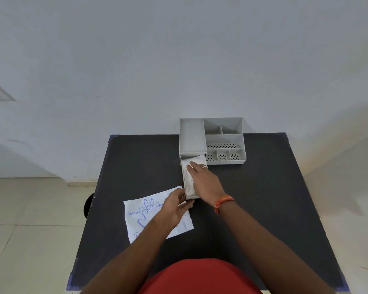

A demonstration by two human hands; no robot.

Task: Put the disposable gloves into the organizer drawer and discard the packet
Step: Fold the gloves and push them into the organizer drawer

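Gloves (188,179): pale folded stack lying inside the pulled-out drawer (192,195), running along its length. Drawer sticks out toward the person from the left tower of the grey organizer (212,141), which sits at the far edge of the black bench (253,198), against the wall.

Right hand (204,181): flat, palm down on top of the gloves, fingers extended into the drawer. Grip is wide, pressing rather than clutching. Ring on one finger, orange band on the wrist.

Left hand (176,206): at the drawer's near end, fingers curled against its front. Can't tell if the grip is actually closed on it.

Packet (140,213): white, blue "DISPOSABLE POLYETHYLENE" print, lies flat on the bench just left of the drawer, partly under the left hand and forearm.
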